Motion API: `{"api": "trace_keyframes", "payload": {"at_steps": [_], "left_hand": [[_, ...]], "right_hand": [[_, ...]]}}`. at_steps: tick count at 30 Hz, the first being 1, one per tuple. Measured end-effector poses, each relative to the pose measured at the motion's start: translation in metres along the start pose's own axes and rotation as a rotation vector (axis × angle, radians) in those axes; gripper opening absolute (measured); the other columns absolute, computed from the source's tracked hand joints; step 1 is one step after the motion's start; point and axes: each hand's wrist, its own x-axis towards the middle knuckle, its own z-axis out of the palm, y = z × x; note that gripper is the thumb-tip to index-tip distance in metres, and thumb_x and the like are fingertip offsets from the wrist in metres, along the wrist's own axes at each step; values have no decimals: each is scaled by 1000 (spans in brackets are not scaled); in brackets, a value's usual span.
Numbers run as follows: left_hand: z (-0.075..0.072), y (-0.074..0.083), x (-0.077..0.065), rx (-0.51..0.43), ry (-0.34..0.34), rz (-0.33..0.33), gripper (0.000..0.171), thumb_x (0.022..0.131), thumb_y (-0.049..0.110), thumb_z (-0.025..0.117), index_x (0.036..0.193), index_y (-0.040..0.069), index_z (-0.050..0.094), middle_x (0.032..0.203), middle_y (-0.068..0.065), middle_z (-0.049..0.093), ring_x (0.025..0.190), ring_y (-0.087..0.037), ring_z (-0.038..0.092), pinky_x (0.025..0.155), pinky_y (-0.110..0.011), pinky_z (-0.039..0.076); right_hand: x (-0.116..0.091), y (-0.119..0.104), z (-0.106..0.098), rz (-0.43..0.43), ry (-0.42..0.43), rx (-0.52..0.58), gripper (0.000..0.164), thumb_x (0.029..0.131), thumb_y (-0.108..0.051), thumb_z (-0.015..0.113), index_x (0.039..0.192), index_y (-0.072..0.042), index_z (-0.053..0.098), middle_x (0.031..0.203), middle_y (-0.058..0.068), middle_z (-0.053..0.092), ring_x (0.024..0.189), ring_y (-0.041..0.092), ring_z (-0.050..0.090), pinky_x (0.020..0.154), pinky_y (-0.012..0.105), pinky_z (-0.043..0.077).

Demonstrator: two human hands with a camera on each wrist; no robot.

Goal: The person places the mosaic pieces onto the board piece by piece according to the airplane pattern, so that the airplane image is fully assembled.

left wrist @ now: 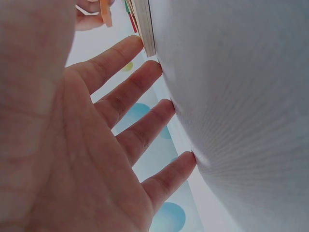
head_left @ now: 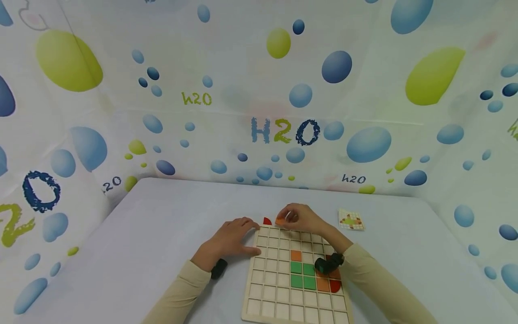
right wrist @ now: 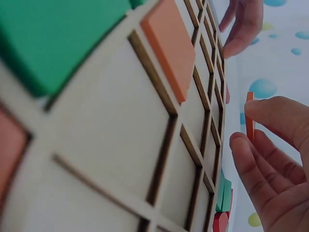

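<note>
My right hand (head_left: pixel 301 218) pinches an orange square tile (right wrist: pixel 249 116) between thumb and fingers, just beyond the far edge of a wooden grid board (head_left: pixel 270 279). Against the board's left edge rests my left hand (head_left: pixel 232 239), its fingers spread; in the left wrist view the fingertips (left wrist: pixel 186 162) touch the white tabletop. Set in the board's cells are several green squares (head_left: pixel 309 282), an orange square (head_left: pixel 296 255) and, at the right, more orange pieces and a red rounded piece (head_left: pixel 335 286). My right wrist and its camera hide part of that side.
A red quarter-round piece (head_left: pixel 267 221) lies past the board's far left corner. Loose green pieces (right wrist: pixel 223 193) and red pieces (right wrist: pixel 220 222) lie beyond the board in the right wrist view. A small pattern card (head_left: pixel 351 220) lies at the far right of the table.
</note>
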Motion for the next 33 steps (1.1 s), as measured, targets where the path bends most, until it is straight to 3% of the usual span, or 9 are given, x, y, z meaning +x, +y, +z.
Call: {"api": "trace_keyframes", "payload": {"at_steps": [8, 17, 33], "left_hand": [[0, 0, 2, -3, 9, 1, 62, 81, 47, 76, 128, 12, 57, 132, -12, 54, 123, -34, 51, 98, -58, 39], [1, 0, 5, -4, 4, -15, 61, 81, 48, 76, 127, 13, 57, 132, -11, 54, 124, -33, 50, 99, -58, 38], [-1, 1, 8, -3, -5, -25, 61, 81, 47, 76, 127, 12, 57, 133, -12, 53, 125, -33, 49, 99, -58, 38]], "right_hand": [[-10, 0, -2, 12, -49, -5, 17, 88, -9, 72, 104, -3, 70, 96, 8, 68, 74, 8, 61, 68, 25, 53], [-25, -4, -7, -10, -138, 34, 17, 89, -8, 70, 105, -1, 70, 95, 10, 67, 77, 14, 63, 68, 26, 54], [-40, -1, -8, -58, -214, 91, 18, 90, -12, 70, 107, -7, 70, 95, 4, 65, 77, 6, 58, 68, 24, 53]]}}
